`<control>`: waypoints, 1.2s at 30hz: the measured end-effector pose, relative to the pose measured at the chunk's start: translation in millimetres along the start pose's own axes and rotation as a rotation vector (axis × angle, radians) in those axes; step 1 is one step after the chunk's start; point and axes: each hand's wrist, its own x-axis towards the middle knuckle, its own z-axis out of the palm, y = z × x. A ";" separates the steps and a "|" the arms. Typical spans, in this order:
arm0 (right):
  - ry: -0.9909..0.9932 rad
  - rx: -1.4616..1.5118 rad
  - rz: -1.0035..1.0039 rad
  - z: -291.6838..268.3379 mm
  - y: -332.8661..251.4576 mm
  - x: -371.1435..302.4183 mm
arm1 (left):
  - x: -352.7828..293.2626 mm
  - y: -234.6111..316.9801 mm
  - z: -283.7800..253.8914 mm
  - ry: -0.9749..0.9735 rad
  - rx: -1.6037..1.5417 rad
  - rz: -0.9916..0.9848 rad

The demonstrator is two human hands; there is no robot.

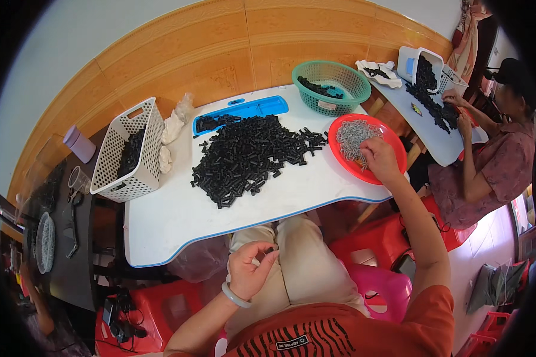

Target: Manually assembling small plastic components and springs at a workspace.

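Above my lap, my left hand [251, 271] is pinched around a small black plastic piece [270, 250], mostly hidden by the fingers. My right hand [380, 157] reaches into a red plastic bowl [397, 141] at the table's right side. Its fingertips are drawn together at a heap of small silvery metal pieces [352, 135]; what they grip, if anything, cannot be made out. A big pile of short black plastic parts [244, 157] covers the middle of the white table [173, 229].
A blue tray [268, 107] lies behind the pile. A green basket [332, 89] stands behind the bowl, and a white perforated basket [143, 172] at the left edge; both hold black parts. At right, another person [488, 154] handles black parts at a separate table.
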 end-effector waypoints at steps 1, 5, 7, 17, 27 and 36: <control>-0.002 0.002 -0.002 1.6 -0.6 -0.5 | -1.5 -0.3 -0.7 0.000 -0.011 -0.003; 0.033 0.260 0.143 7.9 2.5 -4.0 | -2.8 2.0 -3.6 0.000 0.006 0.019; 0.008 0.471 0.282 11.7 -4.0 -4.1 | -3.7 1.8 -5.3 0.005 -0.015 -0.004; -0.022 0.433 0.168 23.4 -40.0 2.2 | -2.2 -7.6 -5.2 0.018 -0.150 -0.088; -0.098 0.130 0.244 -7.1 -7.5 0.0 | -0.3 -17.4 -4.7 -0.020 -0.144 -0.131; -0.345 -0.352 0.401 -5.6 -31.3 -21.3 | -3.4 -14.7 3.8 -0.062 -0.142 -0.120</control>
